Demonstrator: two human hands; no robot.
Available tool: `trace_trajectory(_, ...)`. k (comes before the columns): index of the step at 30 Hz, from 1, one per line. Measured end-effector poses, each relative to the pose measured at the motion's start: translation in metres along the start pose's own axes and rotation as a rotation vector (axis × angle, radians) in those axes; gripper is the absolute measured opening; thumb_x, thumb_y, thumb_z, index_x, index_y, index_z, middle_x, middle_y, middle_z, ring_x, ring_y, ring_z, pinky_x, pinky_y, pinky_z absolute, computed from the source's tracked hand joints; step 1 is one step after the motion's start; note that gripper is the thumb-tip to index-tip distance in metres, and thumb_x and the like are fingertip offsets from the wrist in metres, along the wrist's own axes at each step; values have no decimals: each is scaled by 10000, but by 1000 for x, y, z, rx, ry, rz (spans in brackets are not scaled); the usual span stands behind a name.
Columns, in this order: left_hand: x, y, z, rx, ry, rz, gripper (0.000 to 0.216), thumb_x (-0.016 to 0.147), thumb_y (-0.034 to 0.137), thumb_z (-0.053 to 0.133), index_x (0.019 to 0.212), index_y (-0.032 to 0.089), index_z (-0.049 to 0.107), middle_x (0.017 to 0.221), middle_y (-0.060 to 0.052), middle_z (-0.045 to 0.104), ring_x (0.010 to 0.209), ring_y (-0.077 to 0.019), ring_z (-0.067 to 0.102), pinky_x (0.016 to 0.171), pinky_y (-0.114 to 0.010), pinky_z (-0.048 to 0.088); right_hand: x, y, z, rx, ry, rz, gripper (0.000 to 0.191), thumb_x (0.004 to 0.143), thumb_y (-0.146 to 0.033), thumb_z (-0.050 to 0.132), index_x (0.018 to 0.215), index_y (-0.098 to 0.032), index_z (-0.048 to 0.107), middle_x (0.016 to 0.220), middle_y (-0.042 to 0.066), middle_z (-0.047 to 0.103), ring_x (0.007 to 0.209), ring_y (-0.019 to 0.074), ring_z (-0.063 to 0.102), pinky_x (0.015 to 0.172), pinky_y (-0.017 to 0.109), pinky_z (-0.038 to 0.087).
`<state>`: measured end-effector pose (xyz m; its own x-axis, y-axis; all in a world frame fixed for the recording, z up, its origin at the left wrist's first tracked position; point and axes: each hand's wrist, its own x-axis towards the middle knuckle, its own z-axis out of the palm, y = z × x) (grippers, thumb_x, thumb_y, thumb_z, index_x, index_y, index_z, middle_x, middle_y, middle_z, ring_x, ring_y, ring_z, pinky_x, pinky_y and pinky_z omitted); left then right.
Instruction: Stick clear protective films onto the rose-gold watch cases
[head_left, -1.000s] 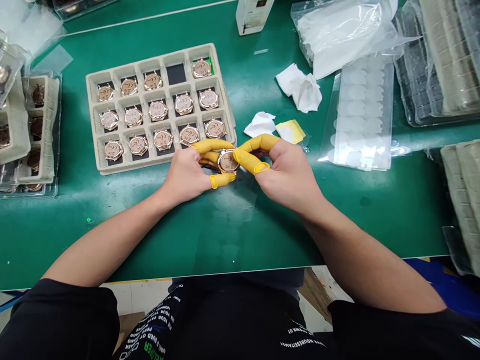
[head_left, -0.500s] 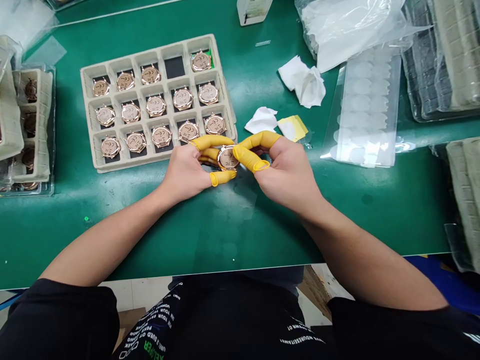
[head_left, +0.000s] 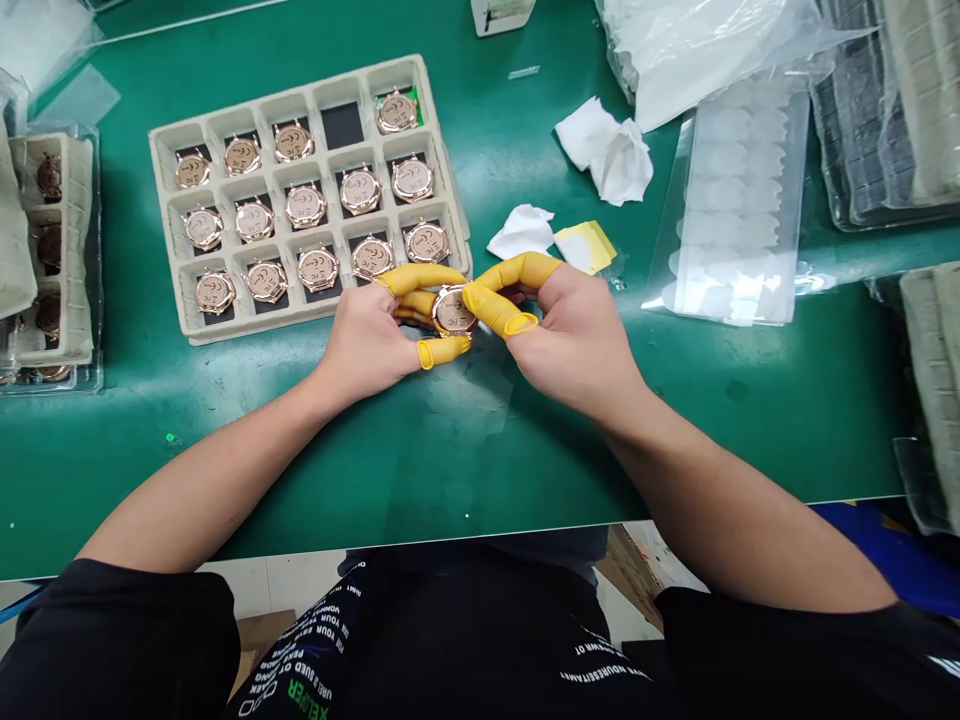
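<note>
Both hands meet over the green mat around one rose-gold watch case (head_left: 453, 311). My left hand (head_left: 375, 340) pinches it from the left with yellow finger cots on thumb and fingers. My right hand (head_left: 570, 335) grips it from the right, its cot-covered thumb pressed on the case's face. Just behind the hands lies a beige compartment tray (head_left: 166, 200) with several similar watch cases in its cells and one dark cell vacant in the back row.
Stacked trays with watch cases (head_left: 52, 260) sit at the left edge. Crumpled white wipes (head_left: 611, 155), a yellow pad (head_left: 589, 245) and a clear sheet of round films (head_left: 731, 195) lie to the right. Plastic bags and grey tray stacks (head_left: 885, 110) fill the far right.
The view has shifted slightly, so the tray and table items sit lower-left in frame. Both hands stay closed on the same watch case with almost no movement.
</note>
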<state>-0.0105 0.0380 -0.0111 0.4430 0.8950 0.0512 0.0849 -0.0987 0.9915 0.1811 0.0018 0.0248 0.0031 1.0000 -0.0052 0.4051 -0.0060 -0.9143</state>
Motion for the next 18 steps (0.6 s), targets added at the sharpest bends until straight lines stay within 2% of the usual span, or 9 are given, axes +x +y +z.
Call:
trace_trajectory(2, -1, 0, 1, 8, 13, 0, 584, 658, 254, 923, 1208, 172, 744, 977, -24, 827, 824, -154, 784, 800, -268, 661, 3, 0, -7, 16, 61, -8, 257, 910, -453, 746, 1028, -231, 696, 1009, 38, 761, 931, 205, 723, 901, 419, 591)
trace_trajectory(4, -1, 1, 1, 23, 21, 1, 578, 667, 245, 919, 1212, 170, 743, 1016, -34, 831, 848, -159, 789, 810, -272, 662, 7, -1, -20, 10, 192, -29, 276, 930, -479, 717, 1084, -253, 679, 1093, 41, 743, 1012, 214, 720, 968, 447, 579)
trace_trajectory(6, -2, 2, 2, 38, 22, 2, 569, 677, 228, 907, 1218, 169, 742, 1050, -41, 833, 877, -163, 793, 821, -272, 663, 13, -1, -34, -11, 336, -66, 223, 945, -485, 696, 984, -266, 705, 1050, 43, 722, 1010, 221, 707, 960, 449, 576)
trace_trajectory(9, -2, 3, 2, 28, 28, -4, 562, 673, 206, 896, 1212, 171, 743, 1044, -36, 836, 887, -161, 796, 820, -262, 659, 22, 5, -49, 65, 445, -102, 286, 920, -463, 722, 732, -249, 695, 798, 47, 622, 806, 203, 652, 781, 409, 567)
trace_trajectory(10, -2, 4, 2, 16, 31, -11, 563, 667, 201, 895, 1209, 173, 743, 1034, -32, 836, 883, -159, 796, 817, -259, 658, 25, 8, -50, 126, 445, -96, 274, 881, -445, 764, 712, -245, 681, 780, 41, 599, 739, 181, 621, 710, 384, 546)
trace_trajectory(12, -2, 4, 3, -13, 34, -26, 570, 655, 197, 896, 1203, 175, 742, 1017, -27, 836, 871, -155, 794, 812, -256, 655, 29, 15, -48, 245, 399, -58, 223, 764, -385, 868, 817, -269, 684, 891, 21, 633, 677, 138, 575, 621, 336, 506)
trace_trajectory(14, -1, 5, 4, -44, 36, -36, 570, 653, 200, 894, 1200, 172, 737, 1003, -27, 833, 860, -152, 791, 803, -252, 651, 30, 18, -40, 315, 324, 1, 406, 671, -357, 930, 985, -325, 675, 1048, 5, 662, 677, 127, 570, 541, 296, 470)
trace_trajectory(15, -1, 5, 4, -58, 39, -39, 569, 654, 202, 893, 1199, 169, 733, 991, -27, 831, 852, -150, 789, 795, -250, 648, 29, 19, -34, 335, 275, 38, 476, 661, -380, 939, 1049, -341, 666, 1064, 3, 666, 678, 128, 573, 496, 274, 440)
trace_trajectory(18, -2, 5, 4, -70, 54, -45, 559, 658, 201, 886, 1194, 170, 728, 915, -14, 813, 796, -139, 772, 764, -245, 639, 22, 11, -13, 402, 49, 191, 488, 700, -527, 911, 1050, -273, 686, 879, 5, 650, 597, 107, 548, 397, 215, 303)
